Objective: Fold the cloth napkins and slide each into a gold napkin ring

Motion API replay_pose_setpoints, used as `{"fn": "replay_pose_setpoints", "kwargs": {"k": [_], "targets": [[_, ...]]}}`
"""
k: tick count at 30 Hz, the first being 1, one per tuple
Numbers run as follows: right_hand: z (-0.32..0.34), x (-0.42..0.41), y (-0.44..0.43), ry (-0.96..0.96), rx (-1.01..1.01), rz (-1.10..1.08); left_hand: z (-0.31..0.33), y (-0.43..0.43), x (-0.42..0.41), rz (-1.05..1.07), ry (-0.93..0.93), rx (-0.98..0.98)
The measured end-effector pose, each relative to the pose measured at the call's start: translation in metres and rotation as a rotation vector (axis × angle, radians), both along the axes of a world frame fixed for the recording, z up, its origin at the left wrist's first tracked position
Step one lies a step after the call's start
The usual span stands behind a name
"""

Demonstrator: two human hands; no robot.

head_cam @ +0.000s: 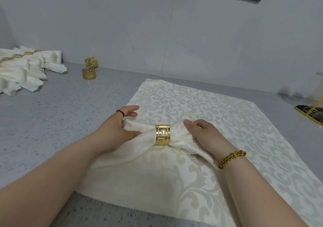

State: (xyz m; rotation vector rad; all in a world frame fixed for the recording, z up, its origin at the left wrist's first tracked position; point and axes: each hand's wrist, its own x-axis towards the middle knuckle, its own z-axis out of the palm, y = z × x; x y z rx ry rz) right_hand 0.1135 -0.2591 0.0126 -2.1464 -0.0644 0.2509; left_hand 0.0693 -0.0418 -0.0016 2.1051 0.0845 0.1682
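Observation:
A folded cream napkin (139,150) lies across a flat patterned napkin (218,108) spread on the grey counter. A gold cut-out napkin ring (162,134) sits around the folded napkin's middle. My left hand (120,123) pinches the napkin's left end between thumb and fingers. My right hand (202,132) grips the right end, fingers curled over the cloth. Two spare gold rings (89,74) (91,62) stand at the back left near the wall.
Several finished napkins in gold rings (26,66) lie in a row at the far left. A gold wire holder (312,111) sits at the right edge. The wall runs close behind the counter.

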Motion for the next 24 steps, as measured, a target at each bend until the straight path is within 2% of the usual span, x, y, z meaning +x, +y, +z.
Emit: {"fn": "replay_pose_setpoints", "kwargs": {"k": [4,9,12,14,16,17,19,21,24], "targets": [[0.008,-0.003,-0.012,0.05,0.029,0.041,0.011,0.01,-0.008,0.004,0.086,-0.016],[0.014,-0.009,-0.025,0.094,-0.044,0.093,0.012,0.017,-0.02,0.088,0.157,0.189],[0.011,-0.022,-0.021,0.145,0.088,0.015,0.005,0.009,-0.03,0.09,0.145,0.209],[0.006,-0.031,-0.017,0.073,0.08,-0.044,0.003,0.003,-0.037,0.092,0.117,0.281],[0.003,-0.037,-0.016,-0.023,0.09,-0.083,0.005,-0.003,-0.041,0.131,0.039,0.486],[0.002,-0.04,-0.015,-0.058,0.093,-0.097,0.008,-0.006,-0.04,0.118,-0.036,0.618],[-0.001,-0.042,-0.015,-0.08,0.076,-0.099,0.014,-0.019,-0.033,-0.041,-0.176,0.784],[-0.002,-0.044,-0.014,-0.079,0.065,-0.093,0.018,-0.038,-0.022,-0.22,-0.186,0.843],[-0.004,-0.048,-0.015,-0.1,0.046,-0.098,0.013,-0.058,-0.002,-0.213,-0.142,0.832]]}}
